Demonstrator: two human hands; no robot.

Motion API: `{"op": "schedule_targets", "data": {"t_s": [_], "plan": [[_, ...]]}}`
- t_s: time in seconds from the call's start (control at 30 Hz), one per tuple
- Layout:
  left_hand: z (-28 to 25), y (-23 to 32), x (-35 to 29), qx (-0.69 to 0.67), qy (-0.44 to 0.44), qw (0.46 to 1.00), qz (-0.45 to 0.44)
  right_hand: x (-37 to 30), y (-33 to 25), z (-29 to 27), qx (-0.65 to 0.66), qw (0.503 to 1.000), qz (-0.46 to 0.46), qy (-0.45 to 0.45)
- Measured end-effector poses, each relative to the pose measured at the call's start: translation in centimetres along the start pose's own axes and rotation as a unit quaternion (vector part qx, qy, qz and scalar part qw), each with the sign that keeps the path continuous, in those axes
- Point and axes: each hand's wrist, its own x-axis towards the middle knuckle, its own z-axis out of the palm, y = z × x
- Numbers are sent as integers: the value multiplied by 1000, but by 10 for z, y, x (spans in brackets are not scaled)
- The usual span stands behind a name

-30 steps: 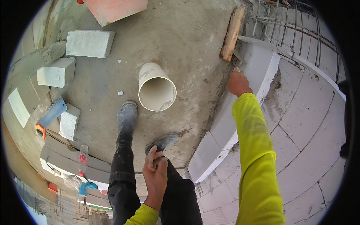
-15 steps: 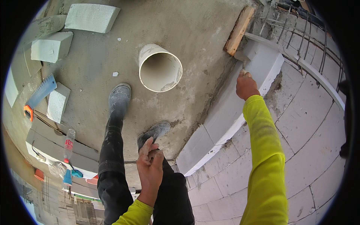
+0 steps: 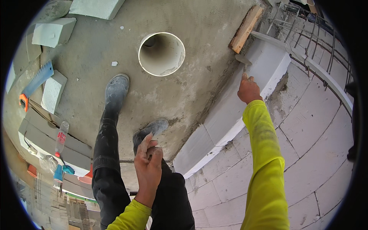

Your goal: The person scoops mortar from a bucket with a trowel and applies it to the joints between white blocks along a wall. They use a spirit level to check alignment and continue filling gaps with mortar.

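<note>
My right hand point(image 3: 249, 90) is closed around the handle of a trowel, its index finger stretched along it. The small grey trowel blade point(image 3: 242, 59) is at the far end of a row of smooth white blocks point(image 3: 264, 61), close to a short wooden board point(image 3: 245, 32). Most of the handle is hidden by the fingers. My left hand point(image 3: 147, 166) hovers in front of my right knee, fingers loosely bent and thumb apart, with nothing visible in it.
A cream open-topped cylinder point(image 3: 163, 63) stands on the concrete floor beyond my boots. Cut white blocks point(image 3: 57, 32), a handsaw point(image 3: 38, 80) and a plastic bottle point(image 3: 61, 137) lie left. Pale blockwork point(image 3: 306, 142) and bent steel bars point(image 3: 314, 34) are right.
My right hand and the trowel have shifted slightly left and nearer the floor-side edge of the blocks. The left hand keeps its loose pose. The whole view has shifted a little.
</note>
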Motion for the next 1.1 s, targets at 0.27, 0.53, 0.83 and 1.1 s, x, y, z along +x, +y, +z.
{"op": "schedule_targets", "data": {"t_s": [0.27,0.53,0.83,1.1], "plan": [[8,-9,-1,-15,21,1000,6,-82,-42,84,83,986,-46,-135],[6,-18,-3,-40,29,998,24,-103,-33,65,85,991,-13,-107],[5,-30,-6,-3,24,1000,15,-77,-50,89,80,990,-17,-118],[7,-22,-4,-23,14,1000,2,-63,-15,32,92,993,24,-67]]}}
